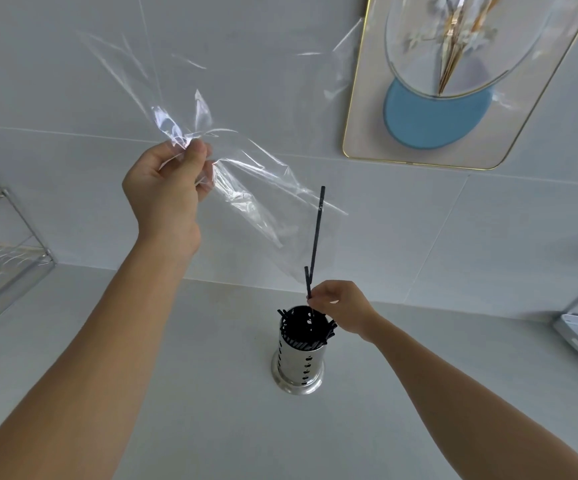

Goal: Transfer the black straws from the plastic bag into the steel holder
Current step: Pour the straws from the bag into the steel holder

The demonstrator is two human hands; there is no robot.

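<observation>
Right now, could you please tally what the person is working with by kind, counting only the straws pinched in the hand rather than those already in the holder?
Plastic bag, gripped by the left hand: 1
Steel holder, with straws inside too bunched to count: 1
Black straws pinched in the right hand: 2
Total: 4
</observation>
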